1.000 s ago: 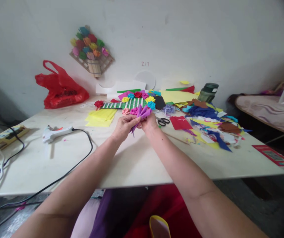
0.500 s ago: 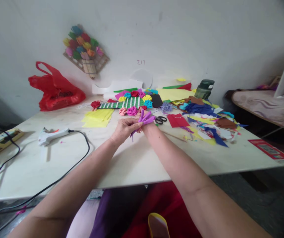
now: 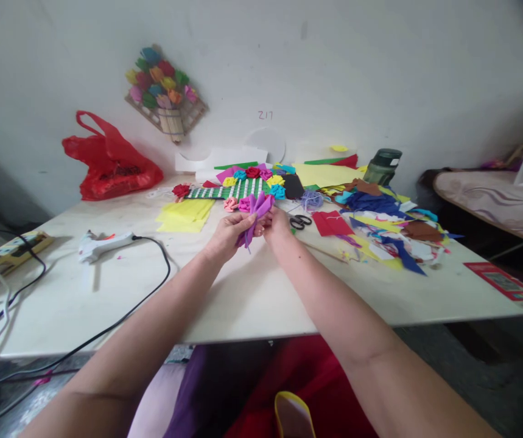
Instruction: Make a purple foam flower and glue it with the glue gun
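Observation:
Both my hands meet above the middle of the white table, pinching a folded purple foam piece between them. My left hand grips its lower part with fingers curled. My right hand holds it from the right side, fingers closed. The purple strips stick up and fan out above my fingers. Just behind lie small foam roses and a green-and-white striped craft board.
A glue gun with a black cord lies at the left, near a power strip. A red plastic bag sits at the back left. Scissors, yellow sheets, foam scraps and a green jar crowd the right.
The purple piece has turned from pointing right to standing more upright between my hands. My hands stay together in about the same spot.

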{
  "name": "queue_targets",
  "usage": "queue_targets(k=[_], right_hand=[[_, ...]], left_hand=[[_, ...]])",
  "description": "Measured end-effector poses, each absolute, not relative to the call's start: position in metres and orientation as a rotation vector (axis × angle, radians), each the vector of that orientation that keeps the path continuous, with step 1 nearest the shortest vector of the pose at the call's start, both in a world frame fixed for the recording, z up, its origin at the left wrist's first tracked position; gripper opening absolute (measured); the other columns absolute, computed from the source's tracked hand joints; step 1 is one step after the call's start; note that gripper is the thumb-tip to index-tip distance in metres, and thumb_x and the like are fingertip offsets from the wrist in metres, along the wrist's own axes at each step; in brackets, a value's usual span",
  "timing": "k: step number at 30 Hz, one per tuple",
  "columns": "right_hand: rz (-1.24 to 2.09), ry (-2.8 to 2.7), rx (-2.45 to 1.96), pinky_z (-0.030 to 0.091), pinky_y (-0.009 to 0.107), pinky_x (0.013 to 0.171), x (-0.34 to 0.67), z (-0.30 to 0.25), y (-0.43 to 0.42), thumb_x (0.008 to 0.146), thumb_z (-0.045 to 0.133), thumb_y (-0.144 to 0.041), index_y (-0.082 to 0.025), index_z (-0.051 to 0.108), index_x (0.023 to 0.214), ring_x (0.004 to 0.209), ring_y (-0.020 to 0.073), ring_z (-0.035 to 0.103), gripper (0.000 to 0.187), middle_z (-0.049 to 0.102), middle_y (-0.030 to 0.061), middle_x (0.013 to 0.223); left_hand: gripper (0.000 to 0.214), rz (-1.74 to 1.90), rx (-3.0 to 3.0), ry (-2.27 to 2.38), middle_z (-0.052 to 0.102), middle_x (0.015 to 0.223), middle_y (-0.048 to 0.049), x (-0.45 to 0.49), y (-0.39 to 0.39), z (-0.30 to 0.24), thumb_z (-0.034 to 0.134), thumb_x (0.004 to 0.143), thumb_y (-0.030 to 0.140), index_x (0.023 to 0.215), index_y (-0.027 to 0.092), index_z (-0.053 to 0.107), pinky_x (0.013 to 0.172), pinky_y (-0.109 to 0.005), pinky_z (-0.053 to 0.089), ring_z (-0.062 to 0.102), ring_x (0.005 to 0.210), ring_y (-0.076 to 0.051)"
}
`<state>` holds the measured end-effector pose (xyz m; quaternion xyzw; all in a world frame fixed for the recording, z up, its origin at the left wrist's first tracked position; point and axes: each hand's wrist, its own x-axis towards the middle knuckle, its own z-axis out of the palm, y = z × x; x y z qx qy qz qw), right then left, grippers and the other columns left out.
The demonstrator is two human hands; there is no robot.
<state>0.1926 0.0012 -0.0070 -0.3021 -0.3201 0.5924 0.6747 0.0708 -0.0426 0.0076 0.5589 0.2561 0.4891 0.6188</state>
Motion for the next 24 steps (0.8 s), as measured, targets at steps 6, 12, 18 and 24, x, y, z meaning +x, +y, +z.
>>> queue_targets(k=[6,12,18,24], right_hand=[[1.403,-0.409,-0.679,0.033,0.016,0.037,0.192,0.003,-0.011,0.086,0.045,-0.028,-0.02,0.035,0.058,0.031,0.004,0.02,0.031,0.02,-0.0114,0.037],[1.387,-0.413,-0.665,0.044,0.019,0.044,0.188,0.008,-0.019,0.087,0.042,-0.024,-0.019,0.041,0.061,0.032,0.0033,0.027,0.026,0.03,-0.0111,0.038],[1.281,-0.576,-0.657,0.051,0.026,0.052,0.181,0.009,-0.023,0.083,0.048,-0.024,-0.018,0.045,0.06,0.035,0.0055,0.039,0.024,0.041,-0.0087,0.04],[1.146,-0.898,-0.686,0.048,0.023,0.047,0.175,0.009,-0.028,0.072,0.061,-0.028,-0.016,0.053,0.059,0.04,0.0077,0.049,0.019,0.051,-0.0055,0.045]], left_hand=[[0.018,1.093,1.08,0.537,0.068,0.074,-0.0055,0.062,-0.035,0.007,0.073,0.06,0.015,0.076,0.01,0.066,0.083,-0.032,0.051,0.064,0.069,-0.013],[0.02,1.121,1.074,0.658,0.068,0.07,-0.0051,0.05,-0.023,0.002,0.073,0.058,0.012,0.076,0.009,0.066,0.08,-0.033,0.054,0.064,0.064,-0.013],[0.028,1.142,1.165,0.786,0.066,0.064,-0.0043,0.046,-0.017,-0.003,0.077,0.052,0.017,0.076,0.009,0.067,0.065,-0.027,0.053,0.062,0.057,-0.013],[0.022,1.052,1.229,0.915,0.064,0.057,-0.0046,0.047,-0.014,-0.009,0.075,0.051,0.019,0.07,0.01,0.067,0.05,-0.022,0.045,0.058,0.05,-0.012]])
